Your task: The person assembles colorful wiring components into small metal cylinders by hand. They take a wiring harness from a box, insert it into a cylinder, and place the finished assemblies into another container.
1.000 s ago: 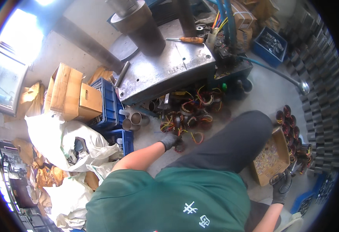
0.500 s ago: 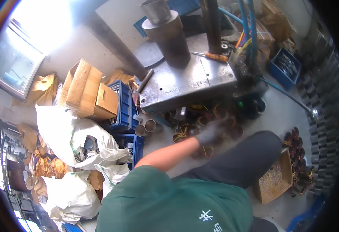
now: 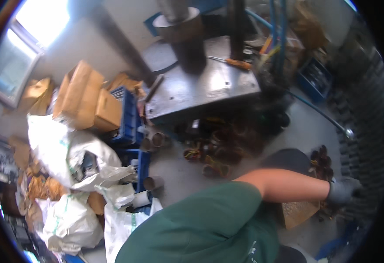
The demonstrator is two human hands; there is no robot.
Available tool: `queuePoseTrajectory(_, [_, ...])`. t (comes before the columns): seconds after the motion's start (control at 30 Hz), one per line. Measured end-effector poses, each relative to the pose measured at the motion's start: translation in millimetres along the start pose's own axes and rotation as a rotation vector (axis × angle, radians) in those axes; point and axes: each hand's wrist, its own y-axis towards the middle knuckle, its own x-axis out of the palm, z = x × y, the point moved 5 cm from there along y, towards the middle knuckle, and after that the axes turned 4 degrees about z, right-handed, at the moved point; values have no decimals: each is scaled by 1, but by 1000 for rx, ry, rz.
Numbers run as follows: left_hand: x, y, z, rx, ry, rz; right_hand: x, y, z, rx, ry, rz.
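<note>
My left arm stretches across to the right, in a short green sleeve. A grey glove covers my left hand [image 3: 343, 191], whose fingers are smeared by motion, so whether it grips anything cannot be told. Beside it rises a stack of dark grey metal pieces [image 3: 360, 144] along the right wall. A group of dark reddish cylindrical parts [image 3: 321, 162] stands just above my forearm, and below that lies a cardboard box [image 3: 295, 217] holding small pieces, partly covered. My right hand is out of view.
A heavy steel press table [image 3: 205, 94] stands ahead, bearing an orange-handled screwdriver [image 3: 238, 64]. Several wound parts with coloured wires [image 3: 216, 153] lie beneath its front edge. White sacks [image 3: 73, 153], blue crates [image 3: 130, 116] and cardboard boxes [image 3: 80, 94] crowd the left.
My left hand has swung from the wound parts below the press table to the stack at far right. The whole view has shifted slightly.
</note>
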Motion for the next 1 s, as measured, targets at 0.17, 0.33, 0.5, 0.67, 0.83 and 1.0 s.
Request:
queuePoseTrajectory(0.17, [21, -83, -75, -440, -464, 126, 50, -32, -3, -7, 10, -116])
queuePoseTrajectory(0.33, [34, -81, -97, -135, 136, -144, 65, -14, 3, 30, -147, 121])
queuePoseTrajectory(0.5, [50, -74, -79, -98, 145, -243, 61, 41, 105, 264, -85, 116])
queuePoseTrajectory(0.67, [52, -85, -80, -66, 198, -354, 50, -5, 32, 238, -63, 311])
queuePoseTrajectory(0.83, [58, -78, -71, -25, 197, -358, -12, 9, 40, 197, 258, 607])
queuePoseTrajectory(1.0, [47, -81, -72, -106, 77, -322, -19, 1, -97, 93, 1038, 333])
